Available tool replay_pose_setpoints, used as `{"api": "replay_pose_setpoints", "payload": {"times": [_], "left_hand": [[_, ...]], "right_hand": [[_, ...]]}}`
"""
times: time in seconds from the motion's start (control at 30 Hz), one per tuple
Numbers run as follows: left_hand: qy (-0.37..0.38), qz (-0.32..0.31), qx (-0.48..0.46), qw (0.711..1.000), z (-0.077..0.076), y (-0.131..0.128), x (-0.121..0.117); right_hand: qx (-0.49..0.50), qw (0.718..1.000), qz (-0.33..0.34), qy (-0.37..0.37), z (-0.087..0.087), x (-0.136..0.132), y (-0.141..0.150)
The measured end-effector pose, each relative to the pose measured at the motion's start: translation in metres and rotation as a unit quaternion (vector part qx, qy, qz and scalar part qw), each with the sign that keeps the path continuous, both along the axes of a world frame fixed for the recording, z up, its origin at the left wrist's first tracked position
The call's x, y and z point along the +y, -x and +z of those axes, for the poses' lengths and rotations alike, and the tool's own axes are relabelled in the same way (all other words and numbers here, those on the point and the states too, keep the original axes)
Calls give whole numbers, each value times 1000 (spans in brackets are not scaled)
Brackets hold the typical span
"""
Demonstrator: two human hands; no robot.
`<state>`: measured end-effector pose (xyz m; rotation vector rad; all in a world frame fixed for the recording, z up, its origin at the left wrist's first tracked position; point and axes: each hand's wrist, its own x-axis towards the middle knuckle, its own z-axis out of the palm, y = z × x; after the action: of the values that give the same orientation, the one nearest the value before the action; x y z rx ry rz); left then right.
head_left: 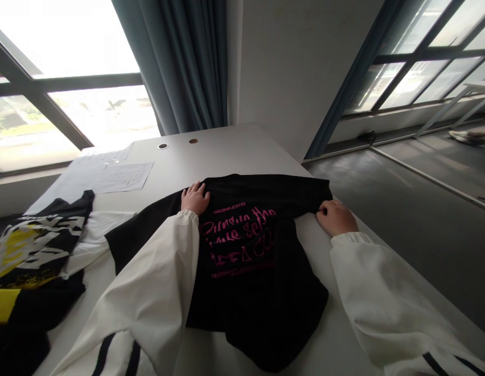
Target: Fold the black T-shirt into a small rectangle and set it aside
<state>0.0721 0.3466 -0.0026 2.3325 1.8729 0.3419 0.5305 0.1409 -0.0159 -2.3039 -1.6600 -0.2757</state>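
A black T-shirt (pixel 250 297) with pink lettering is spread on the white table, its lower right part folded and bunched. My left hand (pixel 196 198) lies on the shirt near the left shoulder, fingers spread and pressing on the cloth. At the right sleeve's end, my right hand (pixel 336 217) has its fingers curled closed on the sleeve hem. Both of my arms reach forward in white sleeves with black stripes.
More clothes, a black, white and yellow garment (pixel 34 245) and a white one (pixel 97 235), lie on the left. Papers (pixel 127 176) rest on the table (pixel 234 149) behind them. Two round cable holes, a curtain (pixel 183 68) and windows are at the back.
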Motion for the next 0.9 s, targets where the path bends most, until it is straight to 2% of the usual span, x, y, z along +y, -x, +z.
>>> {"api": "replay_pose_setpoints", "payload": {"times": [0.1,0.2,0.3,0.37,0.47,0.53,0.6,0.77,0.9], "left_hand": [[-2,1,-2,1000,-1,0,0],[-3,1,-4,1000,-1,0,0],[-3,1,-6,1000,-1,-1,0],[-2,1,-7,1000,0,0,-1],[-4,-1,-8,1000,1,0,-1],[-6,0,-9,1000,1,0,-2],[-8,2,-7,1000,1,0,-2],[-12,1,-3,1000,0,0,-1],[-16,-1,-1,1000,1,0,-2]], "right_hand": [[-2,999,-41,2,2,-1,-14],[-5,999,-40,-14,10,0,-11],[2,998,7,-70,17,6,12],[31,993,73,-87,17,11,31],[85,981,174,-6,9,17,49],[104,971,206,60,1,19,49],[106,965,221,95,-4,17,42],[107,961,235,99,1,14,39],[97,972,183,108,6,17,55]]}}
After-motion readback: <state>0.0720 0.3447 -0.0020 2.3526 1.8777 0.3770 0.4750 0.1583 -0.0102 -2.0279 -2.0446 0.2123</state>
